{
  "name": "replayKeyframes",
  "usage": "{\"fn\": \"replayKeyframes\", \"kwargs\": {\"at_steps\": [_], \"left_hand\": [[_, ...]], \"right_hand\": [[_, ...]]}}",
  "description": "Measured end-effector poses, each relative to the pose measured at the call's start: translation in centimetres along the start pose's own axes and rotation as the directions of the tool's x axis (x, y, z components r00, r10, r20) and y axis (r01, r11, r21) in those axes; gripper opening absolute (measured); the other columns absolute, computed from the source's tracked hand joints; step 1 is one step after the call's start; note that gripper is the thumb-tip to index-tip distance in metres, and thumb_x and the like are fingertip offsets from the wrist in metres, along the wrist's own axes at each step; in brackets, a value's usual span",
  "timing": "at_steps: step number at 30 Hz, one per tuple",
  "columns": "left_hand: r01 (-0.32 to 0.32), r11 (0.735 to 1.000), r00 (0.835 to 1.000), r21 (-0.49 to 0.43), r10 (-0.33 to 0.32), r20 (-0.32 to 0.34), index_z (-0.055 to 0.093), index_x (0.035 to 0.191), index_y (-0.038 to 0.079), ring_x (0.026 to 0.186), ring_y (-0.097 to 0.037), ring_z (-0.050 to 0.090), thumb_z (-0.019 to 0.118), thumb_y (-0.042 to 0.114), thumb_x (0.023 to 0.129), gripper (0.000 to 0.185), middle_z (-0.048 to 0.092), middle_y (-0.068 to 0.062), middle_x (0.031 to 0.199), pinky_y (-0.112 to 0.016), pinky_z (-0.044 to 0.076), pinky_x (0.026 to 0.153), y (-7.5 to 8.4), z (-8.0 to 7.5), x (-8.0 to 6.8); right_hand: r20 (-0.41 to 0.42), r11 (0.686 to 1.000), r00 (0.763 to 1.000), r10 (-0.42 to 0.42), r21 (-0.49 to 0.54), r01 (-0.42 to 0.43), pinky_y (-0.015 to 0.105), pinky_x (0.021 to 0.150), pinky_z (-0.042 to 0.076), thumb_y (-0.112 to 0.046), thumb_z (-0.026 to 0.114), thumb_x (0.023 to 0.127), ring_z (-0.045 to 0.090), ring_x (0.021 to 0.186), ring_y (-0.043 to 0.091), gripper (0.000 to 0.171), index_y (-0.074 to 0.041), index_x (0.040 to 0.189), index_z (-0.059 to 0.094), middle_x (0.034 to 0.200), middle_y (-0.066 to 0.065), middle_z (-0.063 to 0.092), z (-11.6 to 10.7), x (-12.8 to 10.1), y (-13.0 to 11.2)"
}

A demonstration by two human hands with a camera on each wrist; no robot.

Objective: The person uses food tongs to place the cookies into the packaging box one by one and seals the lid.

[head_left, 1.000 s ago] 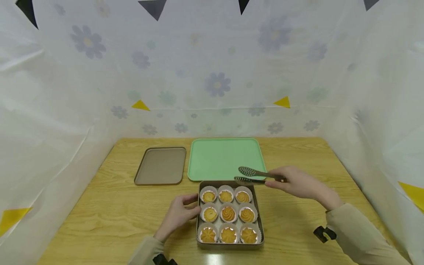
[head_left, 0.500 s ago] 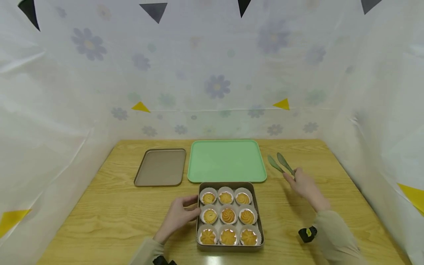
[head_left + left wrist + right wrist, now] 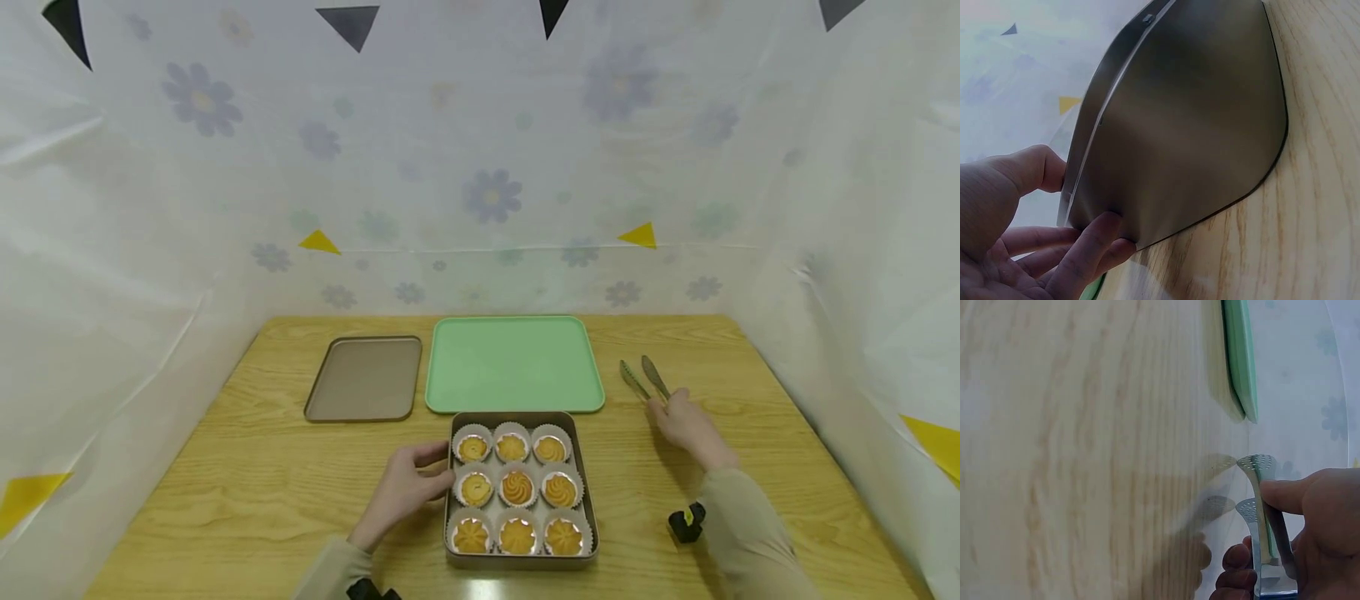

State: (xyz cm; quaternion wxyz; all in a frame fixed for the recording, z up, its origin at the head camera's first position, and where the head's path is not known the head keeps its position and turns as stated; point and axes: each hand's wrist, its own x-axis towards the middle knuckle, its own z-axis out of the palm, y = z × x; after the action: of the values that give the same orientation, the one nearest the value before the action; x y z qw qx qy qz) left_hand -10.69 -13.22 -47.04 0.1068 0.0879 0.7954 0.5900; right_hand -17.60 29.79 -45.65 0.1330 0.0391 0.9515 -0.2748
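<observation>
A dark metal baking pan stands at the front middle, holding several swirl-topped cookies in white paper cups. My left hand touches the pan's left wall; in the left wrist view its fingertips rest against the outer side and the thumb lies at the rim. To the right of the green tray, my right hand grips metal serving tongs with perforated tips. In the right wrist view the thumb and curled fingers surround the tongs' arms, whose tips are apart and at the tabletop, with nothing between them.
A green tray lies at the back middle, just behind the baking pan. Left of it is a flat brown tray. All lie on a wooden table, with floral sheeting hanging around it.
My right hand has carried the tongs from above the back of the pan rightward and down to the table right of the green tray. The left hand and the pan have stayed put.
</observation>
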Motion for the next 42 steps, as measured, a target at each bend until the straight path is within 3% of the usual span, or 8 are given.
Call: {"fn": "replayKeyframes", "kwargs": {"at_steps": [14, 22, 27, 30, 32, 36, 39, 42], "left_hand": [[-0.001, 1.0, 1.0, 0.003, 0.001, -0.013, 0.051, 0.136, -0.015, 0.117, -0.047, 0.065, 0.07, 0.005, 0.085, 0.058, 0.056, -0.037, 0.136, -0.032, 0.064, 0.089, 0.4, 0.1, 0.0], [0.001, 1.0, 1.0, -0.002, -0.001, -0.005, 0.051, 0.136, -0.016, 0.117, -0.047, 0.065, 0.069, 0.005, 0.086, 0.057, 0.056, -0.038, 0.136, -0.033, 0.064, 0.088, 0.4, 0.1, -0.1], [-0.005, 1.0, 1.0, 0.001, 0.005, -0.004, 0.05, 0.136, -0.016, 0.118, -0.047, 0.064, 0.068, 0.005, 0.086, 0.057, 0.055, -0.038, 0.136, -0.033, 0.064, 0.09, 0.3, 0.1, -0.1], [-0.002, 1.0, 1.0, -0.001, 0.002, 0.001, 0.05, 0.137, -0.016, 0.119, -0.047, 0.064, 0.068, 0.006, 0.087, 0.057, 0.055, -0.038, 0.137, -0.032, 0.063, 0.09, 0.2, 0.0, 0.0], [0.002, 1.0, 1.0, -0.011, -0.002, 0.007, 0.05, 0.137, -0.016, 0.12, -0.047, 0.063, 0.067, 0.007, 0.088, 0.057, 0.054, -0.038, 0.137, -0.031, 0.063, 0.09, 0.1, 0.0, 0.0], [0.009, 1.0, 1.0, -0.027, -0.009, 0.017, 0.05, 0.138, -0.016, 0.119, -0.046, 0.064, 0.07, 0.011, 0.09, 0.058, 0.054, -0.038, 0.138, -0.03, 0.064, 0.088, 0.0, -0.2, 0.1], [0.026, 0.999, 1.0, -0.027, -0.026, -0.007, 0.051, 0.136, -0.016, 0.117, -0.046, 0.066, 0.072, 0.016, 0.091, 0.059, 0.055, -0.037, 0.137, -0.033, 0.066, 0.083, 0.0, -0.5, 0.1], [0.049, 0.999, 0.996, -0.013, -0.049, -0.078, 0.054, 0.135, -0.014, 0.113, -0.042, 0.069, 0.072, 0.019, 0.092, 0.057, 0.059, -0.034, 0.135, -0.034, 0.067, 0.081, 0.0, -1.3, 0.7]], "right_hand": [[-0.045, 0.997, 0.999, -0.011, -0.077, 0.007, 0.043, 0.063, 0.054, -0.037, 0.038, 0.106, 0.061, 0.079, 0.039, 0.062, 0.023, 0.118, 0.033, 0.096, 0.039, 0.057, 0.0, 0.3, 0.2], [-0.018, 0.998, 1.0, -0.006, -0.058, 0.005, 0.035, 0.055, 0.053, -0.034, 0.042, 0.105, 0.06, 0.071, 0.032, 0.059, 0.023, 0.118, 0.035, 0.09, 0.032, 0.058, 0.3, 0.1, 0.3], [-0.023, 0.998, 1.0, -0.019, -0.054, 0.017, 0.036, 0.056, 0.052, -0.038, 0.044, 0.105, 0.059, 0.069, 0.031, 0.067, 0.026, 0.12, 0.034, 0.094, 0.037, 0.056, 0.4, 0.1, 0.3], [-0.056, 0.997, 0.997, -0.047, -0.068, 0.043, 0.045, 0.064, 0.056, -0.043, 0.047, 0.104, 0.059, 0.077, 0.04, 0.076, 0.029, 0.124, 0.033, 0.106, 0.046, 0.051, 0.6, 0.0, 0.3], [-0.086, 0.995, 0.994, -0.068, -0.083, 0.061, 0.06, 0.082, 0.056, -0.048, 0.047, 0.103, 0.056, 0.096, 0.056, 0.085, 0.029, 0.134, 0.027, 0.121, 0.053, 0.041, 0.8, -0.2, 0.1], [-0.189, 0.991, 0.976, -0.11, -0.099, 0.092, 0.08, 0.108, 0.03, -0.05, 0.047, 0.102, 0.027, 0.127, 0.073, 0.092, 0.022, 0.148, 0.014, 0.139, 0.055, 0.023, 1.2, -0.5, -0.6], [-0.283, 0.991, 0.949, -0.137, -0.047, 0.128, 0.08, 0.105, 0.029, -0.047, 0.05, 0.102, 0.028, 0.126, 0.071, 0.087, 0.014, 0.153, 0.015, 0.139, 0.051, 0.027, 1.6, -0.7, -1.1], [-0.347, 0.977, 0.922, -0.17, 0.067, 0.205, 0.074, 0.1, 0.033, -0.042, 0.051, 0.102, 0.033, 0.123, 0.062, 0.079, 0.01, 0.154, 0.02, 0.136, 0.046, 0.034, 1.9, -0.8, -1.7]]}}
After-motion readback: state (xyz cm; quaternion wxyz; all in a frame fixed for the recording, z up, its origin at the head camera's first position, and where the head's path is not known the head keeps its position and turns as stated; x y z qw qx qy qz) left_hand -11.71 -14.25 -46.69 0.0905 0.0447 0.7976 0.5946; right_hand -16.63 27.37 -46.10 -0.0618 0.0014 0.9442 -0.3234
